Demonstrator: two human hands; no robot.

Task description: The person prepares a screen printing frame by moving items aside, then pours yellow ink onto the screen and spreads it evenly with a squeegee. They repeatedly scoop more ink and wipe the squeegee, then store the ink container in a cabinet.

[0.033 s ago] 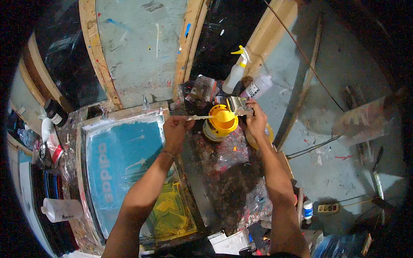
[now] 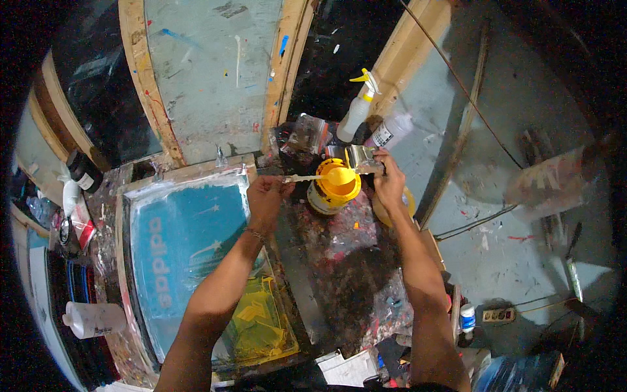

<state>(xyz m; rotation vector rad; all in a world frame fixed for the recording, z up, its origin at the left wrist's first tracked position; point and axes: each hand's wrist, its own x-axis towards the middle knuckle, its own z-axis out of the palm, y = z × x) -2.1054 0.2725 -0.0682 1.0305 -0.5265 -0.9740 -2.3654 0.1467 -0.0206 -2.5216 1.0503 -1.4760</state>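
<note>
Staying put, the left hand (image 2: 266,195) holds a spoon (image 2: 339,176) over a tub (image 2: 324,199).

Paint-stained worktop (image 2: 346,287): screen frame (image 2: 186,242) toward left edge; yellow pot (image 2: 321,198), spray bottle (image 2: 354,120) near far edge; tape roll (image 2: 410,204), right edge.

Bright yellow coats the head of the spatula (image 2: 339,177) and the rim of the tub (image 2: 322,201), the scraper (image 2: 358,156) is silvery grey edged with yellow, the screen (image 2: 183,261) is turquoise with paler stars and a yellow corner, and the surface (image 2: 346,232) is dark, mottled pink.
</note>
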